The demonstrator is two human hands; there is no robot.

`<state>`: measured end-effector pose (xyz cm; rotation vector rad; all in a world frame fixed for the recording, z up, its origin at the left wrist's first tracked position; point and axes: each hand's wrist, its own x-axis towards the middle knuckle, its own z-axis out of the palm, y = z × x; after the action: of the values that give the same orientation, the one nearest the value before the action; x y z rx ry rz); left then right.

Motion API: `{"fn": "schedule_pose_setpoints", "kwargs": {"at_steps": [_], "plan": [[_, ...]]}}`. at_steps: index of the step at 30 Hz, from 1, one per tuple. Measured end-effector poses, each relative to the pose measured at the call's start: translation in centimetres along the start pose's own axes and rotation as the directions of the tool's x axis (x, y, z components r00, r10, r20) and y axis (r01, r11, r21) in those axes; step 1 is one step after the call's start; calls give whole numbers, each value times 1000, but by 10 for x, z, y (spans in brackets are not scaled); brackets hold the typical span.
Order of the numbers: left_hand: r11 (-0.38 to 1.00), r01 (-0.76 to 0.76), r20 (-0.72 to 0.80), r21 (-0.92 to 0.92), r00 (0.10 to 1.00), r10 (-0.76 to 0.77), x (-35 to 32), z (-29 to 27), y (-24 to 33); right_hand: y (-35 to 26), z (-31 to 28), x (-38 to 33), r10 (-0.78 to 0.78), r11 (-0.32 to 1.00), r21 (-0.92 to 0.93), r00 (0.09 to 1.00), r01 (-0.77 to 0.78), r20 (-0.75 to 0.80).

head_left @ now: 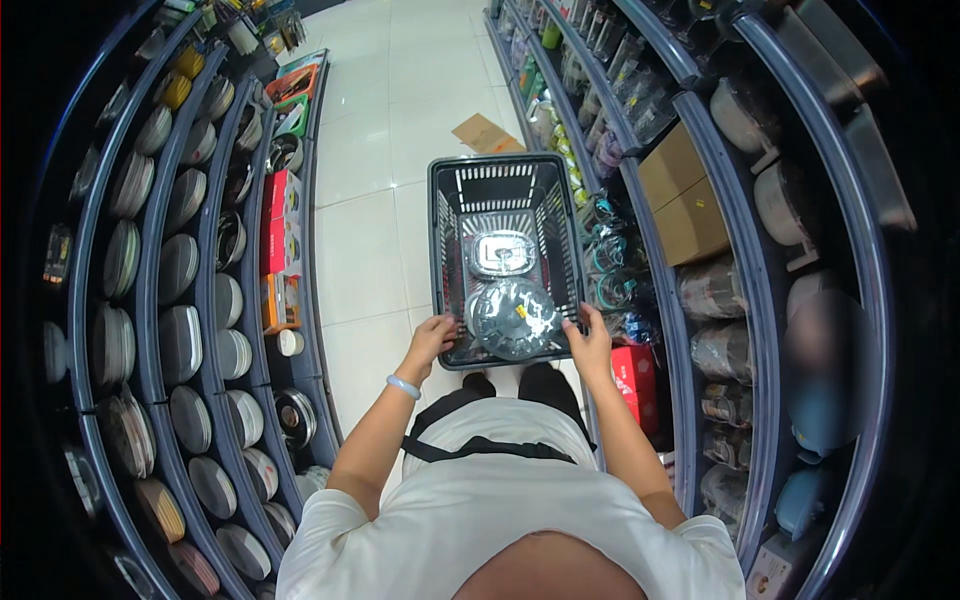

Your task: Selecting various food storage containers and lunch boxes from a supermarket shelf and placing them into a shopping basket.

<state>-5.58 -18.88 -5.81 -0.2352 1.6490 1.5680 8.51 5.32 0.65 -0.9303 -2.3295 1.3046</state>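
Head: aisle [365, 280] left of basket rim [436, 240]

Plastic basket [434, 240], glossy round container [515, 325]; shiny floor tiles [358, 235]

Glossy, off-white tiled floor [365, 250] observed; light is reflected off its smooth surface. Floor is flanked lengthwise by tiered, dark blue-grey left-hand shelving [208, 300] and by similar dark blue-grey right-hand shelving [685, 400], both densely stocked.
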Motion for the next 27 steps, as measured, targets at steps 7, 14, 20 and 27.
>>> {"fn": "schedule_pose_setpoints", "kwargs": {"at_steps": [7,14,20,27], "plan": [[998,36,10,44,999,-37,16,13,3,10,7,18,121,980,162,992,-116,-23],[1000,-10,-26,12,1000,11,65,31,37,31,16,94,126,964,224,987,-146,98],[977,107,-91,184,992,-92,147,38,40,65,104,163,145,989,-75,953,-129,266],[940,237,-190,245,963,-193,224,26,22,93,191,198,584,797,-329,786,-507,202]]}}
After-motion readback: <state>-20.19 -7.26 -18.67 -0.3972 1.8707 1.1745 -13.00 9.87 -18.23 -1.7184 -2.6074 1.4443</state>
